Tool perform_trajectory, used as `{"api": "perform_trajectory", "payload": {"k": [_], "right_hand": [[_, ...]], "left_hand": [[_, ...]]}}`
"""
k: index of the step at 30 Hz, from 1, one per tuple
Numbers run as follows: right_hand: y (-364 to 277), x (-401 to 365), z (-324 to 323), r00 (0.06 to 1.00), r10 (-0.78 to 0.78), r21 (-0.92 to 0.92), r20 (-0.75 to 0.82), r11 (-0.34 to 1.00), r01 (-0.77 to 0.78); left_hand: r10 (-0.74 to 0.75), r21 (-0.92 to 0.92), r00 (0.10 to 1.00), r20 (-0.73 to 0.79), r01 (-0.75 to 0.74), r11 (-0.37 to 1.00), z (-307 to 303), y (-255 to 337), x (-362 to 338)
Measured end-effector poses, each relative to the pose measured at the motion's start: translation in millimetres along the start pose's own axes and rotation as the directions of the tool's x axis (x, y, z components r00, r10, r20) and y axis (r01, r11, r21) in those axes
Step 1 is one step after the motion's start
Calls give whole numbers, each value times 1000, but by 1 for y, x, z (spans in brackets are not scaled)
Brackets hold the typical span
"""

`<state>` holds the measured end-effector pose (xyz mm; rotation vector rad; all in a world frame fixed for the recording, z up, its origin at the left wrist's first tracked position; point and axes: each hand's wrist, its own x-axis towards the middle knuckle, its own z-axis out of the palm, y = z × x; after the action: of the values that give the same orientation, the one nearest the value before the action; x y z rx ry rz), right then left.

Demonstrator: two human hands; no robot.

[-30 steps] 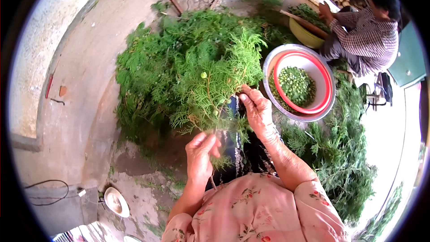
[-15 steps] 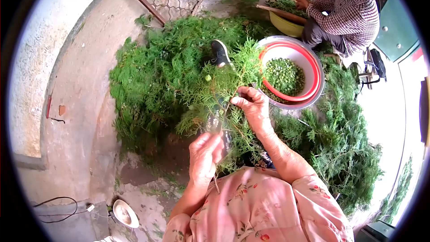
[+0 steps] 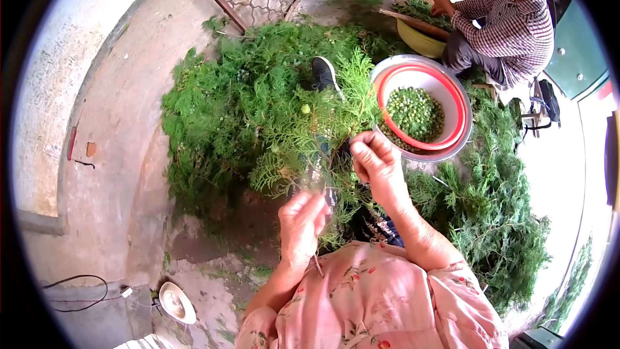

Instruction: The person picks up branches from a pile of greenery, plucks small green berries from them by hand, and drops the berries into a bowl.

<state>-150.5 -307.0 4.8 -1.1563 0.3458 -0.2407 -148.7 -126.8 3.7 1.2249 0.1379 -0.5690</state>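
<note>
My left hand [image 3: 301,225] is closed round the stem of a leafy green branch [image 3: 323,123], whose lower stem end points down past the palm. The sprays spread up and away over a dark shoe [image 3: 324,75]. To the right, my right hand [image 3: 380,167] is pinched at the branch's right side; whatever lies between its fingertips is too small to tell. A round green berry [image 3: 305,109] shows on the branch. Just beyond my right hand, a red-rimmed basin [image 3: 460,113] holds small green berries [image 3: 413,113] and stands inside a larger metal basin [image 3: 420,61].
Heaps of cut branches [image 3: 213,116] cover the ground ahead and at the right [image 3: 497,220]. A person [image 3: 507,32] in a checked shirt sits at the upper right by a yellow-green basin [image 3: 420,40]. A white dish [image 3: 177,302] lies at lower left.
My right hand has shifted slightly right and down along the branch's side. My left hand still grips the stem. The whole view has shifted a little.
</note>
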Motion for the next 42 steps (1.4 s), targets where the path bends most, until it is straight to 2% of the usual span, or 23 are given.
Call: {"api": "perform_trajectory", "payload": {"k": [1, 2, 3, 4, 11, 12, 15, 18, 19, 20, 21, 22, 23, 27, 29, 32, 35, 37, 39, 41, 42], "right_hand": [[8, -1, 4, 995, -95, -171, 17, 981, 96], [12, 2, 7, 939, -337, -420, 64, 845, 332], [14, 3, 9, 826, -536, -620, 172, 593, 514], [5, -2, 14, 891, -423, -687, 166, 598, 412], [13, 11, 21, 889, -391, -860, 238, 342, 380], [10, 11, 20, 908, -332, -874, 254, 323, 363], [19, 16, 17, 867, -415, -855, 274, 307, 417], [26, 21, 16, 906, -379, -623, 188, 667, 409], [29, 24, 19, 850, -502, -625, 158, 616, 480], [23, 23, 15, 977, -207, -486, 56, 849, 207], [8, 20, 15, 992, 127, -304, 15, 946, -116], [8, 22, 10, 988, 114, -189, 105, 978, -93], [1, 22, 6, 981, 111, -188, 161, 979, -80], [-8, 16, -7, 957, 114, 76, 267, 987, -138], [0, 12, -14, 943, 104, 352, 316, 910, -218], [9, 3, -17, 938, 99, 531, 332, 803, -272], [32, 6, -28, 943, 141, 572, 302, 765, -298], [34, 7, -28, 945, 296, 352, 138, 877, -326], [34, 5, -20, 945, 307, 218, 113, 920, -326], [36, 2, -19, 908, 347, 226, 236, 889, -398], [37, 3, -15, 913, 350, 163, 210, 908, -386]], "left_hand": [[1, 8, 1000, -8, -1, 1000, 0, -1, 0], [2, 11, 1000, -25, -2, 1000, 1, -3, -1], [9, 22, 1000, -24, -8, 1000, 0, -5, -2], [17, 32, 1000, -22, -16, 999, -2, -8, -2], [39, 93, 997, -63, -33, 995, 3, -12, -7], [38, 94, 997, -64, -32, 995, 3, -11, -8], [5, 82, 998, -58, 0, 997, -1, -14, -6], [-70, 7, 997, -37, 70, 998, -6, -14, -3], [-97, -27, 995, -28, 96, 995, -7, -13, -2], [-107, -41, 994, -30, 106, 994, -7, -12, -2], [-116, -55, 993, -32, 114, 992, -6, -11, -2], [-123, -68, 992, -31, 121, 990, -4, -9, -2], [-120, -57, 992, -36, 118, 991, -3, -8, -2], [-104, -8, 994, -37, 103, 995, -1, -6, 0], [-97, 0, 995, -29, 97, 995, -1, -6, 1], [-93, 0, 995, -28, 93, 996, 0, -5, 1], [-97, 29, 995, -37, 98, 995, 2, -7, 2], [-88, 42, 996, -26, 89, 995, 3, -9, 3], [-88, 46, 996, -28, 89, 995, 3, -8, 2], [-86, 55, 996, -20, 87, 995, 4, -9, 2], [-82, 65, 996, -17, 83, 994, 5, -8, 2]]}}
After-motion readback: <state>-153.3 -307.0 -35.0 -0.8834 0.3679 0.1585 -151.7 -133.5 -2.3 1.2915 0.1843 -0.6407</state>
